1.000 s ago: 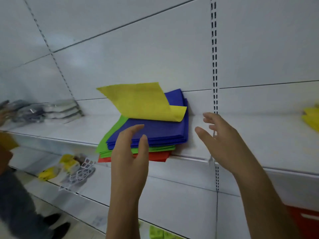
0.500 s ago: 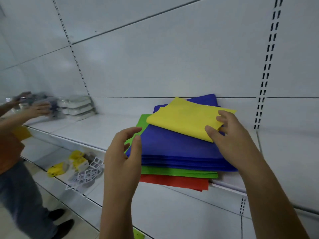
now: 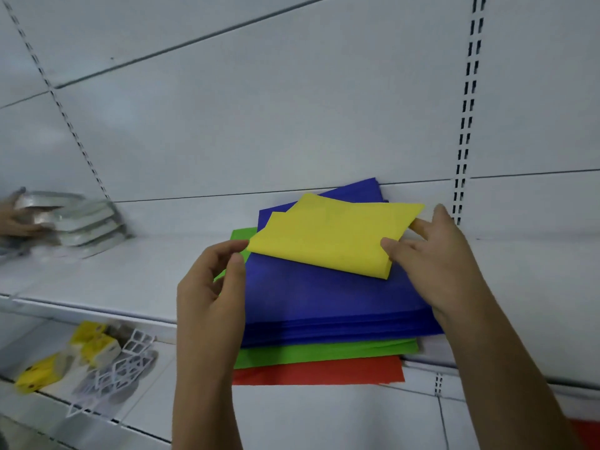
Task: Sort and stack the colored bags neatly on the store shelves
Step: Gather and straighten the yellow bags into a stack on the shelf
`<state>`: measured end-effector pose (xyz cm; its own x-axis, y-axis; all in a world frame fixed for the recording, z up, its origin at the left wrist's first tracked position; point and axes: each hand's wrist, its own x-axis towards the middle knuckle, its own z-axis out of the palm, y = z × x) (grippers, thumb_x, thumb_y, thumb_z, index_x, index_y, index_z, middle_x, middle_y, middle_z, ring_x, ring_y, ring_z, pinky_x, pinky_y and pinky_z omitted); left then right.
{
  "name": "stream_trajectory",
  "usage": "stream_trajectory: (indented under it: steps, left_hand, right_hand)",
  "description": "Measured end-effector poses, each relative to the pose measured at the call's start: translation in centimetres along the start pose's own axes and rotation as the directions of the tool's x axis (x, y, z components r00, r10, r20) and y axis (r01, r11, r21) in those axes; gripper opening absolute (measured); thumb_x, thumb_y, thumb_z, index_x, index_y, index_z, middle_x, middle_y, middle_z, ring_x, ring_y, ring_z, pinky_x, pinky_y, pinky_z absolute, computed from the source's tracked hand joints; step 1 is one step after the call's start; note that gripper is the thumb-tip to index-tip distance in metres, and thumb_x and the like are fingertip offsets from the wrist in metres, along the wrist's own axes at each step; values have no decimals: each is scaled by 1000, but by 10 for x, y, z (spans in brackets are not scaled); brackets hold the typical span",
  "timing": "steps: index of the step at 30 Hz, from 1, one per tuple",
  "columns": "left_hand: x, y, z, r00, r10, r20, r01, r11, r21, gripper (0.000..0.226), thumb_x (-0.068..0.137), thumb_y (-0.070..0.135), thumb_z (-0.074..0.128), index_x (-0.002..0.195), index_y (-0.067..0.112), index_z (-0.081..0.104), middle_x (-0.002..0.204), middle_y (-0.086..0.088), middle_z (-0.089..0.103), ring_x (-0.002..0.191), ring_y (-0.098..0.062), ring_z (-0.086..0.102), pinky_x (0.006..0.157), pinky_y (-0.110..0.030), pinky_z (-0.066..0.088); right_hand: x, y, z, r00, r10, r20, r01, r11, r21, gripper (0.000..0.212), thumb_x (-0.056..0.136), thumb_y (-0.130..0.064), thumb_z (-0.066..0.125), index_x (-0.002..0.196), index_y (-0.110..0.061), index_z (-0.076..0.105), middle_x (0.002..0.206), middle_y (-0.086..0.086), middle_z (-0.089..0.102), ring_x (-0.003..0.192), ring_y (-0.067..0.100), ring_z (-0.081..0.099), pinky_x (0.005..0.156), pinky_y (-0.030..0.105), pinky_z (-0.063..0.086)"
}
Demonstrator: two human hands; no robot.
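A folded yellow bag (image 3: 331, 235) lies askew on top of a stack on the white shelf (image 3: 130, 277). Under it are several blue bags (image 3: 318, 300), then green bags (image 3: 324, 352), then a red bag (image 3: 318, 371) that overhangs the shelf's front edge. My right hand (image 3: 435, 261) pinches the yellow bag's right edge, thumb on top and fingers behind it. My left hand (image 3: 214, 287) touches the yellow bag's left corner with its fingertips; thumb and fingers are slightly apart.
Silvery flat packs (image 3: 84, 219) are stacked at the shelf's far left, where another person's hand (image 3: 16, 219) rests on them. On the lower shelf lie yellow packets (image 3: 91, 342) and a white plastic lattice (image 3: 123, 368). A slotted upright (image 3: 466, 108) runs up the back panel.
The yellow bag, which stood curled up a second ago, now lies flat on the blue bags. My right hand has taken hold of its right edge and my left hand has reached its left corner.
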<state>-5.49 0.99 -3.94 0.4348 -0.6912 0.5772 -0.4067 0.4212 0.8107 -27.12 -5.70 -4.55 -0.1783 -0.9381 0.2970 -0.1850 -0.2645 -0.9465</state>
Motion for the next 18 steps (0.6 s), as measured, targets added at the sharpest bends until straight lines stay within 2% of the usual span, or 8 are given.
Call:
stream_trajectory:
  steps: [3,5,6,9,12,14,15,18]
  left_hand:
    - [5,-2,-9,998,18,59,-17,1000,-24,26,95,7,49,91,24,68,86,14,69,77,6,60,63,-4,42]
    - [9,-6,-17,997,29,69,-27,999,-33,27,95,6,49,90,25,68,89,15,70,84,5,62,67,-6,44]
    - [11,-8,-20,997,25,70,-22,999,-43,27,95,6,49,90,24,68,90,15,70,86,4,63,70,-7,46]
    - [18,-15,-29,997,-9,78,17,996,-92,26,95,6,48,90,22,68,90,11,71,89,0,64,73,-10,48]
    - [23,-20,-33,999,-20,45,24,994,-103,29,95,7,48,89,26,68,87,13,71,80,0,62,70,-15,48]
    - [25,-22,-33,998,-48,-41,41,987,-158,31,95,7,48,88,29,68,80,17,66,65,3,53,63,-12,43]
    - [27,-24,-33,993,-63,-96,43,979,-199,31,95,8,47,90,30,67,81,16,65,67,3,51,65,-12,42]
    - [32,-29,-34,967,-111,-227,35,948,-315,28,94,10,45,98,28,66,100,11,63,93,-2,55,87,-21,42]
  right_hand:
    - [-5,-3,4,999,32,17,-32,999,-4,38,86,-10,66,112,-3,39,106,-1,68,85,13,64,75,29,53]
    - [-11,-7,6,1000,11,22,-10,1000,-21,31,86,-7,66,99,-1,39,87,-9,66,68,-11,59,57,8,45]
    - [-13,-8,6,1000,-6,29,7,999,-41,28,86,-6,66,100,-1,42,85,-12,66,64,-16,57,52,5,42]
    - [-25,-13,5,978,-60,201,81,992,-99,31,83,-2,67,110,-16,61,92,-8,73,81,-6,65,71,12,49]
    - [-39,-15,6,958,-113,262,174,959,-224,18,83,-9,67,96,-21,70,88,-6,73,83,4,66,76,27,48]
    - [-43,-16,6,961,-134,241,204,933,-297,10,85,-11,66,82,-20,71,80,3,69,77,15,63,72,26,47]
    - [-45,-16,6,959,-138,247,213,926,-311,15,85,-9,65,77,-20,71,77,6,68,74,16,62,69,22,45]
    - [-51,-18,0,935,-165,313,257,925,-279,40,82,9,59,69,-26,74,88,-8,71,82,-1,63,73,10,45]
